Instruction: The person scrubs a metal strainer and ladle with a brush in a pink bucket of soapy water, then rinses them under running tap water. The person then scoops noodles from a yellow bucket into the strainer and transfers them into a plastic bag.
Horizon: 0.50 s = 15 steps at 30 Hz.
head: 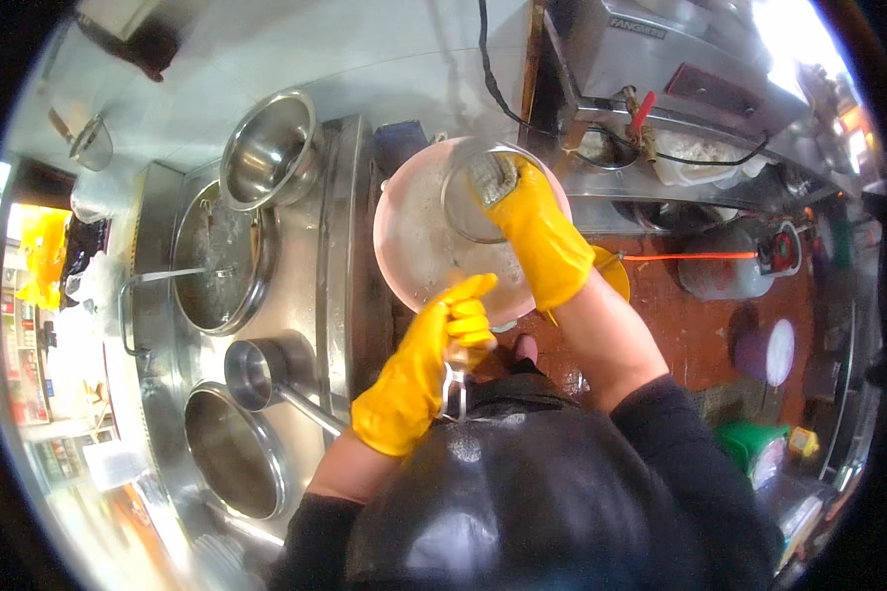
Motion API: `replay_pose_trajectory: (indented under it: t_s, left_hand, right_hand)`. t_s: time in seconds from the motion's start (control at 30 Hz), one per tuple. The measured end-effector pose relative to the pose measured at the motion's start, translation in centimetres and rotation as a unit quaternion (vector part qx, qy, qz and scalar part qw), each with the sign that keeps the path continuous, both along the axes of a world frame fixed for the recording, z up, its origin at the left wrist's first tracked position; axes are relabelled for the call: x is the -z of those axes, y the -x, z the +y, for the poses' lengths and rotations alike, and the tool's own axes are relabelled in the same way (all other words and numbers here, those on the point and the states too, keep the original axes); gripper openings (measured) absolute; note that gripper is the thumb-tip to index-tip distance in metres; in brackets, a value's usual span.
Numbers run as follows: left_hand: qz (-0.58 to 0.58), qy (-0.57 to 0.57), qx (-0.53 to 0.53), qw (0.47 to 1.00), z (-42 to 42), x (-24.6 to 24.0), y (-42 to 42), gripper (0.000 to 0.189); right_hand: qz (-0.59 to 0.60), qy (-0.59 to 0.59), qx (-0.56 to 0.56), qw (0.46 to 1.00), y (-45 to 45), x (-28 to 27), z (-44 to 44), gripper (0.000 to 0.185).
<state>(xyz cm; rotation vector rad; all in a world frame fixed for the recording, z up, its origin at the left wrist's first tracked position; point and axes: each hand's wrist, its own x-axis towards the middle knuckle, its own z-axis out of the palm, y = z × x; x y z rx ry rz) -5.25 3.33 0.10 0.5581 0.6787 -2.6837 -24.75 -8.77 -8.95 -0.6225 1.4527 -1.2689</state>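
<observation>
Both my hands wear yellow rubber gloves. My right hand (539, 214) is closed on a grey metallic scouring pad (491, 179), pressed into a round strainer or pan (458, 196) with a metal rim. That piece is over a large pink basin (399, 221) holding cloudy liquid. My left hand (451, 332) is curled near my black apron, at the basin's near edge. It grips a metal handle (454, 391) with a looped end; whether this handle belongs to the round piece is unclear from the view.
To the left, a steel counter (303, 295) carries a steel bowl (266, 151), a long-handled pot (250, 375) and two round wells (233, 451). At right are a steel stove unit (665, 66), an orange hose (687, 256), a gas cylinder (721, 270) and a green container (750, 443).
</observation>
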Motion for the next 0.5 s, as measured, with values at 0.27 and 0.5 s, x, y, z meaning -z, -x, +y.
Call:
replay_pose_trajectory:
  t_s: [0.27,0.5]
  left_hand:
    - [-0.288,0.238,0.055,0.926,1.7,-1.1,0.6,0.024]
    - [-0.32,0.168,0.041,0.932,0.6,-0.4,-0.7,0.024]
  right_hand:
    - [0.632,0.086,-0.246,0.73,-2.0,0.1,3.2,0.032]
    - [0.386,0.076,-0.333,0.857,-0.7,-3.0,1.6,0.037]
